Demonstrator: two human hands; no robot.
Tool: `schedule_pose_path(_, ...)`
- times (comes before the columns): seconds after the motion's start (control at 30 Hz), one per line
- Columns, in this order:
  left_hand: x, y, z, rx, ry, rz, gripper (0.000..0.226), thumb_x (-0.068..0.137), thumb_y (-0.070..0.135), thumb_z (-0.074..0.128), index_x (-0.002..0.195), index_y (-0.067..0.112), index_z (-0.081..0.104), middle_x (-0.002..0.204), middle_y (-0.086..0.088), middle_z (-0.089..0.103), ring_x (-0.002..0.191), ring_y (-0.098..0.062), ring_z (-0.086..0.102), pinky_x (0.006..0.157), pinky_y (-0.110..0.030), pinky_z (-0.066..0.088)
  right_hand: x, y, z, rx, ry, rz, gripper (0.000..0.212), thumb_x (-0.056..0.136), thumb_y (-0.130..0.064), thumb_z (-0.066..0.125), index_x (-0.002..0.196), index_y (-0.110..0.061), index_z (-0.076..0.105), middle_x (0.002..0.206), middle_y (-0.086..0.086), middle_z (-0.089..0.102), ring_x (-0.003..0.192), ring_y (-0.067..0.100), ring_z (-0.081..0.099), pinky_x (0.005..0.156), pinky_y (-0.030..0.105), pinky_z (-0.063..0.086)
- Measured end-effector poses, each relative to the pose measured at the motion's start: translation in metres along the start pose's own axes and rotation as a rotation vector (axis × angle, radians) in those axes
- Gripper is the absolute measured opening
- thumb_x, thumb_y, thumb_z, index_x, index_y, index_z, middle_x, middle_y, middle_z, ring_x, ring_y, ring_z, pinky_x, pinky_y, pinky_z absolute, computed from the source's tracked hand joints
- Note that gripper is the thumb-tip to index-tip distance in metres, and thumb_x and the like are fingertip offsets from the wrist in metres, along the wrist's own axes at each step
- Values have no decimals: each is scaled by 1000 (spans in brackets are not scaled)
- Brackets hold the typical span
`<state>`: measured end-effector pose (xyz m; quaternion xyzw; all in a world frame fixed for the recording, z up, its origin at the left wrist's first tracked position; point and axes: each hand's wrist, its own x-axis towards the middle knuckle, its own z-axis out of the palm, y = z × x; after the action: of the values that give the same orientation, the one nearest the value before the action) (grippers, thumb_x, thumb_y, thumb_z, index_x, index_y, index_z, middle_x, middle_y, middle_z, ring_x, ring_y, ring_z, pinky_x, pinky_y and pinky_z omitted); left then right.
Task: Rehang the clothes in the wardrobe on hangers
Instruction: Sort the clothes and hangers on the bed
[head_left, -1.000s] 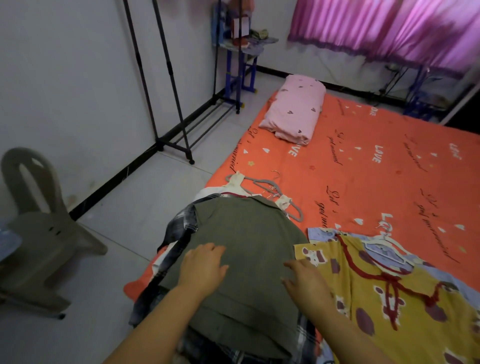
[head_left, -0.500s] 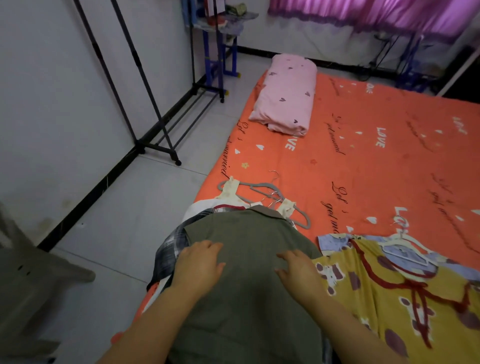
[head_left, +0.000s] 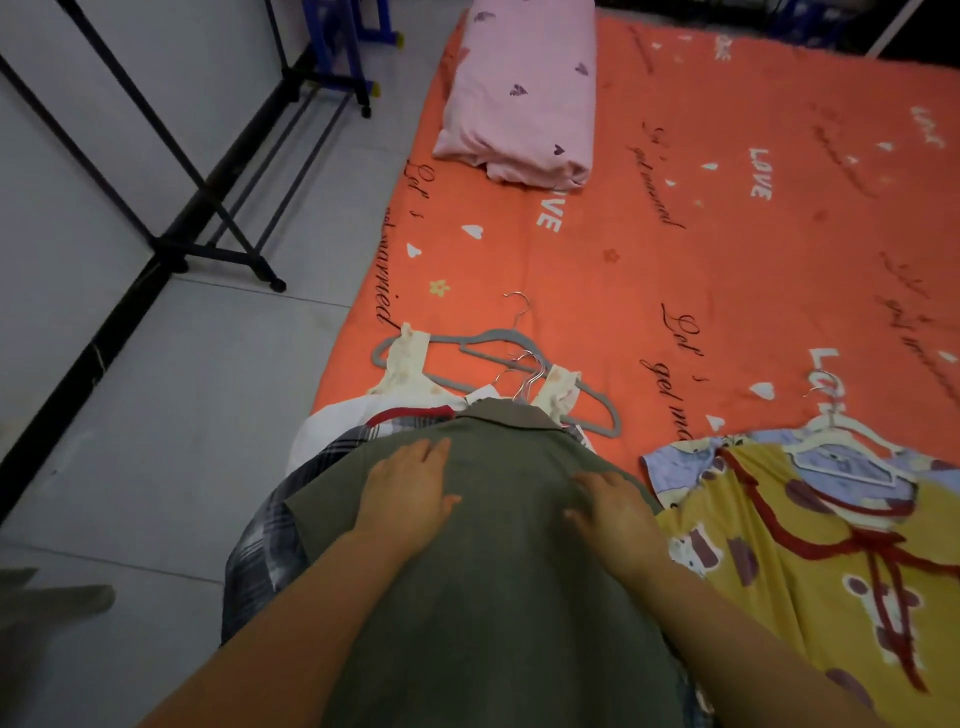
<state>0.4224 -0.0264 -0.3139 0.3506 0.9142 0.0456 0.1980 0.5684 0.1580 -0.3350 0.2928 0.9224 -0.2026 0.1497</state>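
Head view: the person's left hand (head_left: 410, 491) and right hand (head_left: 613, 506) lie flat, fingers straight, gripping nothing, on the olive-green collared shirt (head_left: 493, 597) topping the near pile on the orange printed bedsheet (head_left: 675, 260). Hanging it on the far-left black metal rack (head_left: 208, 208) apparently remains.

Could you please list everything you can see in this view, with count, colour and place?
green shirt: one, olive, top of the pile at the mattress's near edge
plaid shirt: one, grey-white, under the green shirt
grey hangers: several, just beyond the pile
yellow garment: one, red cord, right of the pile
white hanger: one, in the yellow garment
pillow: one, pink, far end
mattress: one, orange, on the floor
clothes rack: one, black, left
hands: left hand, right hand, flat on the green shirt
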Motion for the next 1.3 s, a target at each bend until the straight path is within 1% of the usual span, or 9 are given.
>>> schedule_pose_path(0.17,48,-14,34,16,-40,-26,85,86,50,57,149,15,12,154,-7,20,140,-24,21,113,-37,19,51,8,24,-1,36,19,75,83,-41,65,144,-15,30,145,8,39,129,24,40,106,35,35)
schedule_pose_path(0.33,70,-19,67,54,-45,-32,92,83,58,55,149,13,9,152,-8,24,139,-24,22,115,-40,12,79,14,49,-25,16,29,97,78,-53,66,149,-12,14,153,8,26,139,25,27,114,41,26)
schedule_pose_path(0.5,76,-17,80,48,47,-44,87,83,61,52,147,14,18,140,-8,37,130,-24,32,113,-41,16,80,16,61,-55,127,13,92,79,-56,62,148,-14,18,144,12,37,128,28,36,107,40,30)
schedule_pose_path(0.63,77,-16,78,38,98,-58,81,83,58,55,145,16,25,134,-6,43,125,-23,38,111,-38,19,77,18,60,-35,154,-19,88,81,-57,59,148,-17,20,139,10,41,123,25,39,104,38,34)
schedule_pose_path(0.83,68,-15,71,20,170,4,70,85,53,55,142,21,31,122,-2,46,114,-20,43,101,-34,28,70,19,59,11,187,-30,85,82,-58,58,148,-20,20,144,5,41,129,23,41,107,41,33)
schedule_pose_path(1.0,43,-10,49,-41,281,40,69,82,48,63,139,18,40,119,-5,51,110,-21,47,95,-36,32,50,18,42,11,288,-84,81,80,-56,60,147,-25,26,120,7,57,111,26,51,95,42,37)
schedule_pose_path(1.1,16,-2,24,-51,352,58,66,73,37,76,128,9,53,114,-12,59,104,-30,56,89,-43,41,29,11,18,10,367,-147,77,78,-51,66,143,-23,37,104,9,60,99,29,54,85,41,40)
schedule_pose_path(1.2,-13,5,-6,-85,429,43,67,62,29,86,116,0,58,106,-20,64,93,-38,63,81,-51,48,2,-2,-9,13,410,-188,75,77,-49,69,141,-21,41,100,9,60,96,27,55,85,43,43)
schedule_pose_path(1.3,-41,10,-40,-3,453,93,76,58,32,87,124,6,57,108,-17,65,91,-34,65,74,-50,52,-27,-18,-36,22,449,-224,75,75,-48,71,139,-21,44,101,7,61,96,25,57,85,44,45)
